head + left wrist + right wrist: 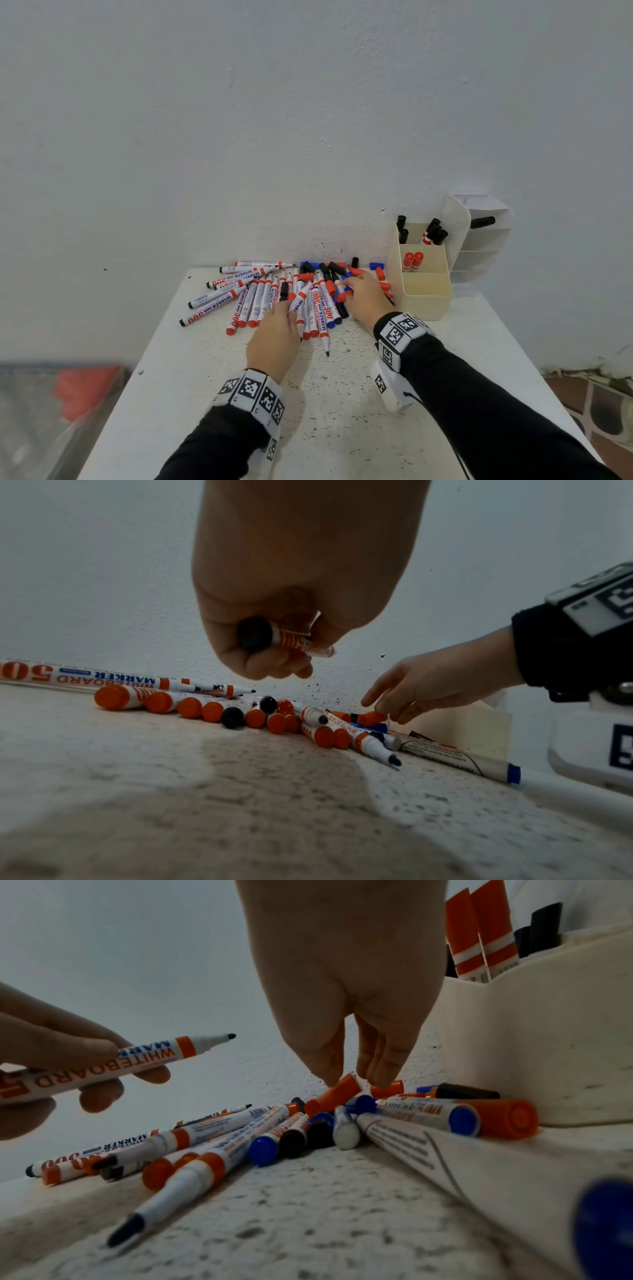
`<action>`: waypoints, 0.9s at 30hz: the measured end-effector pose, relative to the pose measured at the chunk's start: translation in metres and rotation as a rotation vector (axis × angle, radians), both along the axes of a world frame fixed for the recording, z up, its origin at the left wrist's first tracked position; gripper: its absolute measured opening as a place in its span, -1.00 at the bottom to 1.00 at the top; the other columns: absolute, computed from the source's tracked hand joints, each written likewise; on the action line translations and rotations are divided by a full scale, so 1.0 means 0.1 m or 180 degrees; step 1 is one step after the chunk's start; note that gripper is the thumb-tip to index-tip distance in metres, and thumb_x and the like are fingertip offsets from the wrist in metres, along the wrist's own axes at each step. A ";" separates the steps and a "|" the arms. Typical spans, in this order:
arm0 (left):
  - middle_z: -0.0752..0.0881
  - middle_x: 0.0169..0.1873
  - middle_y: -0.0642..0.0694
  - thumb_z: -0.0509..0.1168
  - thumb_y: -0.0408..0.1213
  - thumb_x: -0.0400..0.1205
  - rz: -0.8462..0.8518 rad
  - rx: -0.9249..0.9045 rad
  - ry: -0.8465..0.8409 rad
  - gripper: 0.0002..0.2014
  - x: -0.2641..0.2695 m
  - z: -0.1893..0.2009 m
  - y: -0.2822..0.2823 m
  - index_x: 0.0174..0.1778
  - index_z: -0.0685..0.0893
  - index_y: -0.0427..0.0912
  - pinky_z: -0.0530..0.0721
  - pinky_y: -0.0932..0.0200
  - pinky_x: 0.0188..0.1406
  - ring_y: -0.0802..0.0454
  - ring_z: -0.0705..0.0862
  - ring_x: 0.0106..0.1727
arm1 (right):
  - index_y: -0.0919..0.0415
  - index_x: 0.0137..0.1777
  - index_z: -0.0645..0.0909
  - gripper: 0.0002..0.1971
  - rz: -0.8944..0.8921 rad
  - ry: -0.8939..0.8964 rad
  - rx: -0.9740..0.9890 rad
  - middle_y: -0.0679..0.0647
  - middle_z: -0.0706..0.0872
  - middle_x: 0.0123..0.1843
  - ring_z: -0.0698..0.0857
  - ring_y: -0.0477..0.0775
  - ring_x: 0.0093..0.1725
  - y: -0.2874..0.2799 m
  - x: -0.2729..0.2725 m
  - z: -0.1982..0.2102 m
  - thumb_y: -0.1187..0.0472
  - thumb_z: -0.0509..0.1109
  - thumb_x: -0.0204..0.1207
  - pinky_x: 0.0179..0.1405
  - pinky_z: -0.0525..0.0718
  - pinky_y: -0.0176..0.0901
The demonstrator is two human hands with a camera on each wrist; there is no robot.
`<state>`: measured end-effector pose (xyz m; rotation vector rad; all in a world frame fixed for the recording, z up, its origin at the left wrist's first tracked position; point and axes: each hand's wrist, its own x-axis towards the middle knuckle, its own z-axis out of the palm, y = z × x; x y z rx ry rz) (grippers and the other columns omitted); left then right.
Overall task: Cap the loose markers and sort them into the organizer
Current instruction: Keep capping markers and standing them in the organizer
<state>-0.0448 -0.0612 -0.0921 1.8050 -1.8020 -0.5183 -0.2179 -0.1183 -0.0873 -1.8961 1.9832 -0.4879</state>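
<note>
A pile of uncapped whiteboard markers (274,298) lies at the far side of the white table (239,394), with loose red, blue and black caps beside it near the wall. My left hand (287,308) grips one uncapped black-tipped marker (143,1058) just above the pile, its tip pointing right. My right hand (352,1080) reaches down among the loose caps and pinches a red cap (337,1093) between thumb and fingertips. To the right stands the cream organizer (426,301). Its back compartment holds black markers, its middle one two red-capped markers (412,261).
A white slanted shelf unit (479,240) with one black marker in it stands behind the organizer against the wall. One uncapped marker (324,339) lies alone, pointing toward me. The near half of the table is bare. Its left and right edges drop to the floor.
</note>
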 end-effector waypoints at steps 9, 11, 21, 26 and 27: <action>0.63 0.15 -0.07 -0.03 -0.16 0.74 0.0024 0.0060 -0.0038 -0.67 0.03 0.04 -0.03 0.36 0.47 -0.14 0.51 0.23 -0.06 0.15 0.49 -0.05 | 0.01 0.18 0.60 -0.74 0.0137 0.0719 -0.0085 0.15 0.40 0.36 0.33 0.19 0.37 0.04 0.03 0.02 0.24 0.30 0.53 0.31 0.44 -0.02; 0.63 0.15 -0.07 -0.03 -0.17 0.74 0.0027 0.0082 -0.0040 -0.66 0.03 0.05 -0.03 0.37 0.46 -0.15 0.50 0.24 -0.07 0.14 0.50 -0.05 | -0.02 0.08 0.64 -0.81 0.0200 0.0967 -0.0119 0.11 0.39 0.34 0.32 0.19 0.36 0.08 0.06 0.03 0.20 0.34 0.50 0.30 0.43 0.00; 0.60 -0.02 -0.03 -0.02 -0.18 0.74 0.0033 0.0073 -0.0025 -0.68 0.08 0.06 -0.04 0.33 0.48 -0.15 0.50 0.22 -0.17 0.08 0.58 -0.07 | 0.01 0.28 0.56 -0.57 0.0454 0.1308 0.0045 0.09 0.40 0.36 0.32 0.17 0.37 0.18 0.01 -0.01 0.01 0.48 0.41 0.29 0.43 -0.02; 0.62 0.11 -0.06 -0.03 -0.16 0.74 -0.0003 0.0110 -0.0040 -0.67 0.06 0.05 -0.04 0.37 0.46 -0.13 0.54 0.20 -0.06 0.11 0.53 -0.03 | 0.07 0.25 0.55 -0.58 0.0486 0.1162 0.0210 0.07 0.50 0.26 0.46 0.11 0.28 0.23 -0.01 0.01 -0.01 0.44 0.42 0.21 0.55 -0.05; 0.62 0.12 -0.06 -0.02 -0.16 0.74 -0.0010 0.0108 -0.0046 -0.67 0.06 0.05 -0.04 0.37 0.46 -0.12 0.55 0.19 -0.04 0.11 0.54 -0.02 | 0.09 0.22 0.53 -0.62 0.0429 0.0856 0.0146 0.07 0.55 0.22 0.52 0.08 0.21 0.25 -0.01 0.03 0.03 0.43 0.42 0.17 0.60 -0.06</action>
